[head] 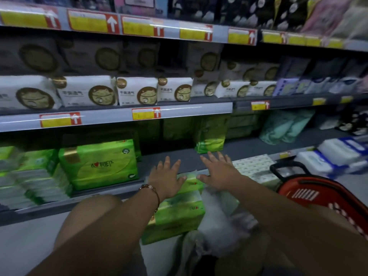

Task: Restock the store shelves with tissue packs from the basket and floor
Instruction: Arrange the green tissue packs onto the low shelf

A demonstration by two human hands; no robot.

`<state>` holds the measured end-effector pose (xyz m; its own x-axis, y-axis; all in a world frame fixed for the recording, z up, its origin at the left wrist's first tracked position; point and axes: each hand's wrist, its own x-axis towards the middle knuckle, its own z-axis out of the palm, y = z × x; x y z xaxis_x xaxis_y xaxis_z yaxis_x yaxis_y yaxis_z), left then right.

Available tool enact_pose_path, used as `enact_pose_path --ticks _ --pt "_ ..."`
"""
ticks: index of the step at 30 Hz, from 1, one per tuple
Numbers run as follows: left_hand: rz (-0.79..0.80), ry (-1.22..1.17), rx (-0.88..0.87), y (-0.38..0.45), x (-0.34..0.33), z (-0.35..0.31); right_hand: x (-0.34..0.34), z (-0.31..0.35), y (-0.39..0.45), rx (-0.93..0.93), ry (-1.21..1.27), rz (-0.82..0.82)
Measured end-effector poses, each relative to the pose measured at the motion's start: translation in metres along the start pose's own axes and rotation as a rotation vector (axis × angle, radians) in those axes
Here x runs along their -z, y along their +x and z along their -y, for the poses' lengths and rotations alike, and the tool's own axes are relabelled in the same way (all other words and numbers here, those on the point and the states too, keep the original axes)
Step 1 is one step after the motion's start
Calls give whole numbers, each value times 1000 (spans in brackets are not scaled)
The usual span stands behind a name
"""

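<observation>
The green tissue pack [175,212] stands on the floor just in front of the bottom shelf [179,160], its lower left part hidden behind the left forearm and its printing too blurred to read. A crumpled clear plastic wrap [221,222] lies against the pack's right side; what it covers cannot be made out. Both arms reach forward over the pack. The left hand [166,179], with a bead bracelet [151,191] at the wrist, lies palm down on the pack's top far edge, fingers straight and spread. The right hand [218,172] is likewise flat and spread, hovering at the pack's upper right corner; whether it touches cannot be told. Left of the pack, on the shelf, sits a larger green pack [99,164]. To the pack's right, a red basket [318,198] is cut off by the right arm.
</observation>
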<state>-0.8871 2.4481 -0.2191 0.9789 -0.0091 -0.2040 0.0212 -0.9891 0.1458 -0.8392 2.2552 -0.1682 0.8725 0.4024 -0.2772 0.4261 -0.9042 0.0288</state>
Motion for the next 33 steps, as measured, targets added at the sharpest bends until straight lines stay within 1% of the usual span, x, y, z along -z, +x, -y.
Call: enact_pose_path --ticks 2,4,8,10,12,14,17,19,21,24,27,30,33 --pt "14 -12 3 5 -5 7 0 -9 8 -31 15 11" --pt "54 -50 42 10 -10 19 -9 -15 19 -46 35 38" --pt "117 -68 109 25 -27 35 -47 -5 45 -54 123 135" --pt "106 -45 97 33 -34 33 -65 12 64 -17 114 182" --pt "98 -17 100 38 -41 33 -76 29 86 63 102 201" --pt "140 1 116 44 -49 39 -84 38 106 110 114 227" --pt "266 26 120 49 -55 48 -90 27 116 71 122 260" --pt "295 28 124 48 -55 52 -89 17 116 94 93 286" --pt "289 25 139 45 -55 55 -86 6 114 118 72 256" --pt "241 34 176 37 -59 63 -89 -8 111 74 61 219" --pt "232 28 235 27 -62 75 -100 -10 110 29 85 264" --pt "284 19 285 20 -68 84 -120 -6 104 5 201 287" --pt "301 -73 336 24 -82 88 -145 -11 98 -114 398 291"
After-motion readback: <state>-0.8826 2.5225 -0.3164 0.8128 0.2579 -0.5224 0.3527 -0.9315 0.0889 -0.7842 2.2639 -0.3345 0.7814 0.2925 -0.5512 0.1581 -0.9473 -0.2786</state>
